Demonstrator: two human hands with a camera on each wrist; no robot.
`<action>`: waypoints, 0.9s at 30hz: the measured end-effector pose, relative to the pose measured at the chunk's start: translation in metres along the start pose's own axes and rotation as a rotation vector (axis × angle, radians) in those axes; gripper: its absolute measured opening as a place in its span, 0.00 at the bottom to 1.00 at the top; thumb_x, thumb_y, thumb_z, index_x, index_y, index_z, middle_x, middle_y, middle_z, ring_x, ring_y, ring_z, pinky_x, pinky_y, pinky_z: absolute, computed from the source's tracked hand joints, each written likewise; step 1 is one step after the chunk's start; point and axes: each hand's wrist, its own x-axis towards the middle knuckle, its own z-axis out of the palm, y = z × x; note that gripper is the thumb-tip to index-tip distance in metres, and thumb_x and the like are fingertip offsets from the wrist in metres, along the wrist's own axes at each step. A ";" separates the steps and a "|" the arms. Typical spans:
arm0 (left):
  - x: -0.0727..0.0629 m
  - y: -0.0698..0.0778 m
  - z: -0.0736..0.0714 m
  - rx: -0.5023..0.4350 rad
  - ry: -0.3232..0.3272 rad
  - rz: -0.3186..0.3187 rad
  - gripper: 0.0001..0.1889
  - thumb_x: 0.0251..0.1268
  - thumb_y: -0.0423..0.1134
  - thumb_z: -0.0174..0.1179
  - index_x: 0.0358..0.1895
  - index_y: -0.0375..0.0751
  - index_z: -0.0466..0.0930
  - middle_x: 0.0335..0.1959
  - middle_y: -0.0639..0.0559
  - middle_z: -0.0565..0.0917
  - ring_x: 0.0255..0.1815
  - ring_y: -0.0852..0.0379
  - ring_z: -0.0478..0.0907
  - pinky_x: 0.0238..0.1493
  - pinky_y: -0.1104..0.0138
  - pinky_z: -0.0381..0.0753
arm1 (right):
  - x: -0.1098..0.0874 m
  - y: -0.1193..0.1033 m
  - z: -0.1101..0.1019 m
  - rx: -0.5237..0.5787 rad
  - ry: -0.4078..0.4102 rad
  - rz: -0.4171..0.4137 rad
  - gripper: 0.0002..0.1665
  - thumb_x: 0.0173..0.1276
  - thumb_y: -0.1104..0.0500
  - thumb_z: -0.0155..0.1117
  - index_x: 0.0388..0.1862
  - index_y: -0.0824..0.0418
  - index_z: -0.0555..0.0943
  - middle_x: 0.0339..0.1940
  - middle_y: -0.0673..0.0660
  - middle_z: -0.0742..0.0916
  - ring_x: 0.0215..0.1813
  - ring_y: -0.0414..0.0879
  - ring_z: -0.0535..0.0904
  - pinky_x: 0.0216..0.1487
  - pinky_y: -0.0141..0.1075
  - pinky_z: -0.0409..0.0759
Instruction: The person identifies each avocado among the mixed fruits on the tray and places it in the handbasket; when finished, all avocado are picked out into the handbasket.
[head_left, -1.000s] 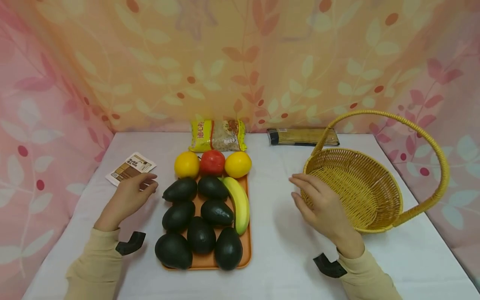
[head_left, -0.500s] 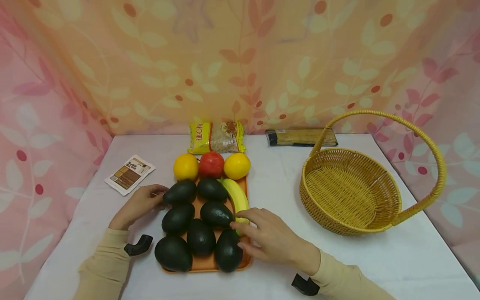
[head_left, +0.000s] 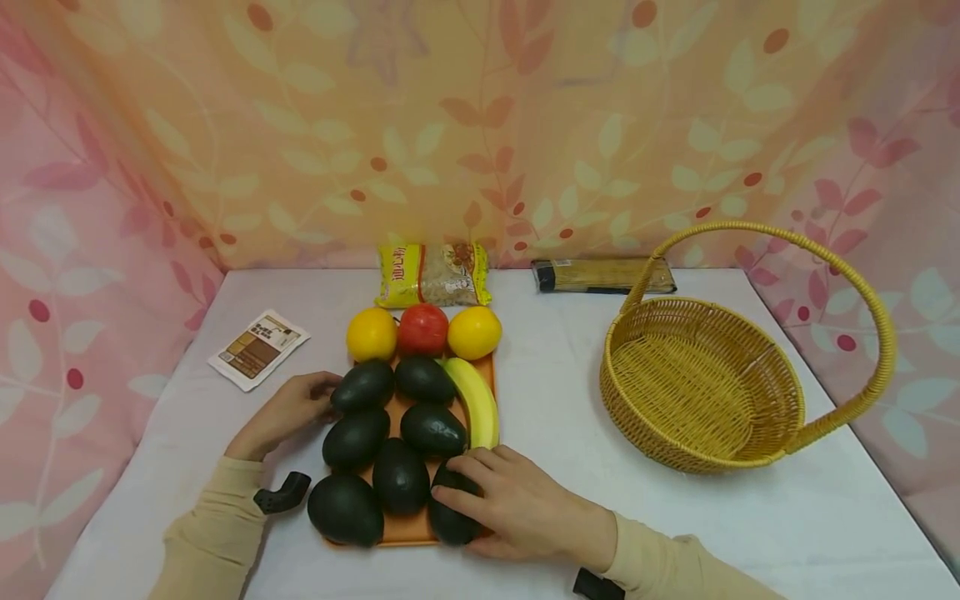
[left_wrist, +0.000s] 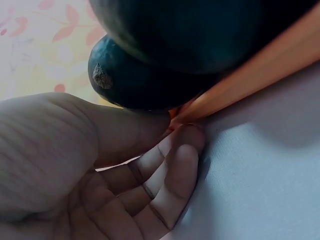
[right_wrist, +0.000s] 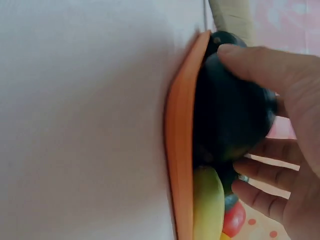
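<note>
An orange tray (head_left: 408, 531) holds several dark avocados, a banana (head_left: 477, 404), a red apple (head_left: 423, 330) and two yellow lemon-like fruits (head_left: 371, 334). My left hand (head_left: 288, 408) is at the tray's left side; in the left wrist view its thumb and fingertips pinch the tray's rim (left_wrist: 260, 75), under an avocado's end (left_wrist: 135, 80). With thumb on one side and fingers on the other, my right hand (head_left: 525, 510) grips the front-right avocado (head_left: 448, 518), partly hiding it in the head view. That avocado (right_wrist: 230, 110) sits inside the tray wall in the right wrist view.
A yellow wicker basket (head_left: 622, 408) with a tall handle stands at the right. Behind the tray lie a yellow food packet (head_left: 435, 275) and a long pack of thin sticks (head_left: 600, 275). A white-and-brown sachet (head_left: 260, 350) lies at the left on the white cloth.
My right hand has come left from beside the basket and taken hold of the front-right avocado. My left hand has moved right and down from near the sachet to the tray's rim.
</note>
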 end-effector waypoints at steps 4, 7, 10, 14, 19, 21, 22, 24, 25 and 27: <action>0.000 0.000 0.001 -0.001 -0.005 0.003 0.21 0.64 0.29 0.53 0.60 0.26 0.71 0.40 0.40 0.84 0.37 0.55 0.79 0.38 0.70 0.80 | 0.003 -0.003 0.003 -0.027 -0.053 -0.011 0.41 0.54 0.37 0.72 0.65 0.46 0.71 0.64 0.52 0.77 0.63 0.49 0.74 0.61 0.41 0.77; 0.000 -0.001 0.002 0.006 -0.005 0.004 0.21 0.62 0.27 0.52 0.60 0.26 0.71 0.39 0.41 0.84 0.36 0.55 0.78 0.37 0.69 0.79 | 0.005 -0.005 0.005 -0.027 -0.060 -0.019 0.40 0.54 0.38 0.73 0.65 0.47 0.71 0.64 0.52 0.77 0.65 0.51 0.74 0.61 0.42 0.78; 0.000 -0.002 0.003 0.004 0.000 -0.001 0.21 0.61 0.26 0.52 0.59 0.26 0.71 0.38 0.41 0.84 0.35 0.54 0.78 0.36 0.69 0.79 | 0.005 -0.007 0.007 -0.027 -0.045 -0.032 0.40 0.53 0.39 0.74 0.63 0.48 0.71 0.63 0.53 0.77 0.64 0.51 0.74 0.59 0.41 0.79; -0.001 -0.003 0.004 0.000 -0.002 -0.012 0.22 0.60 0.27 0.53 0.59 0.26 0.72 0.38 0.42 0.84 0.36 0.54 0.78 0.37 0.69 0.78 | 0.005 -0.007 0.009 -0.013 -0.034 -0.048 0.40 0.52 0.40 0.75 0.62 0.49 0.72 0.62 0.53 0.77 0.63 0.50 0.75 0.56 0.37 0.81; -0.003 -0.003 0.004 -0.008 -0.016 -0.021 0.23 0.59 0.27 0.54 0.60 0.27 0.71 0.39 0.42 0.84 0.37 0.54 0.78 0.39 0.68 0.79 | 0.003 -0.007 0.004 0.060 -0.020 -0.048 0.38 0.55 0.41 0.71 0.63 0.50 0.71 0.64 0.53 0.76 0.63 0.47 0.74 0.53 0.33 0.81; -0.002 -0.004 0.004 -0.009 -0.014 -0.016 0.23 0.60 0.27 0.54 0.60 0.26 0.71 0.39 0.42 0.84 0.37 0.54 0.79 0.39 0.68 0.79 | 0.001 -0.004 -0.005 0.093 0.012 -0.036 0.39 0.55 0.41 0.71 0.64 0.50 0.70 0.65 0.55 0.76 0.64 0.48 0.74 0.53 0.34 0.82; -0.002 -0.004 0.003 -0.007 -0.010 -0.012 0.23 0.60 0.27 0.54 0.60 0.26 0.71 0.40 0.42 0.84 0.37 0.54 0.79 0.39 0.69 0.79 | 0.000 -0.001 -0.011 0.102 0.035 -0.024 0.40 0.54 0.42 0.72 0.64 0.51 0.70 0.66 0.56 0.75 0.64 0.49 0.74 0.52 0.34 0.82; 0.000 -0.005 0.002 -0.004 -0.003 -0.002 0.22 0.60 0.27 0.53 0.59 0.26 0.72 0.40 0.41 0.84 0.37 0.55 0.79 0.38 0.69 0.79 | -0.002 0.010 -0.028 0.099 0.109 -0.003 0.43 0.51 0.43 0.75 0.64 0.53 0.70 0.66 0.59 0.75 0.64 0.51 0.75 0.51 0.38 0.83; 0.000 -0.005 0.002 -0.001 0.001 0.004 0.22 0.61 0.27 0.53 0.59 0.26 0.72 0.40 0.41 0.84 0.37 0.55 0.79 0.38 0.69 0.79 | -0.003 0.017 -0.038 0.087 0.150 0.011 0.45 0.48 0.43 0.77 0.64 0.54 0.71 0.66 0.60 0.75 0.64 0.52 0.75 0.51 0.39 0.83; 0.002 -0.005 0.001 0.001 0.004 0.010 0.21 0.61 0.27 0.53 0.59 0.26 0.72 0.40 0.40 0.84 0.37 0.55 0.78 0.38 0.70 0.79 | -0.008 0.035 -0.059 0.041 0.224 0.051 0.46 0.44 0.46 0.79 0.63 0.56 0.72 0.65 0.63 0.76 0.63 0.54 0.76 0.52 0.43 0.84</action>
